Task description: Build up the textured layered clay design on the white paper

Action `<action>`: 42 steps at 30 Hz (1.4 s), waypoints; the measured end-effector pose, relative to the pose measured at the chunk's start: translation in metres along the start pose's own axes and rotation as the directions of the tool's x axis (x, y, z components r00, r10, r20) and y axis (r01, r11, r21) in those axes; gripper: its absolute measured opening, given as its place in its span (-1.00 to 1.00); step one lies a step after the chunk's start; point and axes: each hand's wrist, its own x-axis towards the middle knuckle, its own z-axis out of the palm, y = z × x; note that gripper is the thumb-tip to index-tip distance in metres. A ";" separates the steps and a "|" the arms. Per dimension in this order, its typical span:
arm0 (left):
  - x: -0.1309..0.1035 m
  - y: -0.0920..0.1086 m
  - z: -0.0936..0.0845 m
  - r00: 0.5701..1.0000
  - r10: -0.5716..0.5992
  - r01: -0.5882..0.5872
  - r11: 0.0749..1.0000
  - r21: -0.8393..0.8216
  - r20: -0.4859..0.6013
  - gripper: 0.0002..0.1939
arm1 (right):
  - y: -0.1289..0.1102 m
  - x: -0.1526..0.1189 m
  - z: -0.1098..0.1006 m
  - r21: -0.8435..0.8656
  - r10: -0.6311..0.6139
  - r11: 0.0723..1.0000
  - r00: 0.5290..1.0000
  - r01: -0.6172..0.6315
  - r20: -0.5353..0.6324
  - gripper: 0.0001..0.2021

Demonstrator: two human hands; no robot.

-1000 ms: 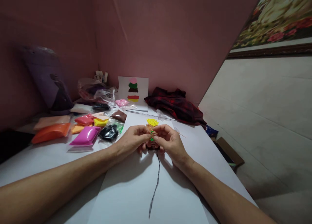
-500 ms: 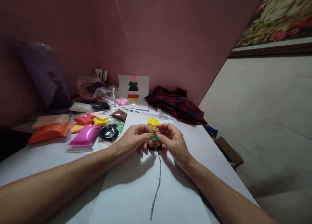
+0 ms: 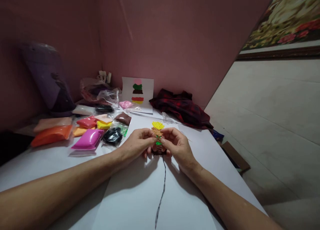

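Pinching a small layered craft (image 3: 158, 132) between their fingertips, the left hand (image 3: 140, 142) and right hand (image 3: 178, 146) face each other close together, one at either side of it. Whether the two hands touch each other cannot be told. The craft is above the white paper (image 3: 132, 196), with a yellow fan shape at the top, tan strands below, then green, and dark brown at the bottom; fingers cover part of its middle. A dark line (image 3: 163, 186) runs down the paper from just below it.

To the left, bags of colored clay lie on the table (image 3: 232, 170): a magenta bag (image 3: 88, 139), an orange bag (image 3: 51, 136), a black bag (image 3: 112, 136) and a red bag (image 3: 86, 122) among them. Behind the hands, a card (image 3: 125, 89) with painted color bands leans near the pink wall (image 3: 160, 39), and a red and black plaid cloth (image 3: 181, 106) lies crumpled just beside it. A purple container (image 3: 56, 86) stands at the far left.
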 end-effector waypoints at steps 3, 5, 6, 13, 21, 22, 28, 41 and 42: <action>0.000 0.000 -0.001 1.000 0.010 -0.011 1.000 -0.025 -0.015 -0.80 | 0.000 0.000 0.000 0.002 0.000 1.000 0.999 0.001 -0.033 -0.78; 0.000 0.000 -0.002 0.999 0.024 -0.025 0.999 -0.031 -0.029 -0.81 | 0.000 0.001 0.000 -0.011 -0.009 1.000 0.999 0.009 -0.053 -0.78; 0.000 -0.001 -0.003 0.999 0.029 -0.030 0.999 -0.028 -0.035 -0.83 | 0.000 0.001 0.000 -0.021 -0.014 1.000 0.998 0.013 -0.058 -0.78; 0.002 -0.002 -0.002 0.999 -0.015 0.016 0.999 0.035 -0.039 -0.88 | 0.000 0.001 0.000 -0.033 -0.035 0.999 0.998 0.034 -0.049 -0.78; 0.002 0.000 -0.001 0.998 -0.029 0.031 0.999 0.020 -0.063 -0.88 | 0.001 0.001 0.000 -0.016 -0.034 0.999 0.999 0.033 -0.041 -0.80; 0.002 -0.001 -0.001 0.998 -0.029 0.030 0.999 0.016 -0.063 -0.89 | 0.001 0.001 0.000 -0.019 -0.041 0.999 0.999 0.040 -0.031 -0.79; 0.002 0.000 0.000 0.999 0.004 -0.004 1.000 0.006 -0.037 -0.88 | 0.002 0.001 -0.001 -0.026 -0.069 0.997 0.997 0.068 -0.026 -0.80; 0.003 -0.002 0.000 1.000 -0.012 0.012 0.999 0.041 -0.013 -0.89 | 0.002 -0.001 0.001 -0.005 -0.066 0.998 0.997 0.066 0.029 -0.80; 0.003 -0.002 0.000 1.000 -0.010 0.010 0.999 0.043 -0.012 -0.89 | 0.002 -0.001 0.002 -0.001 -0.063 0.998 0.997 0.064 0.033 -0.80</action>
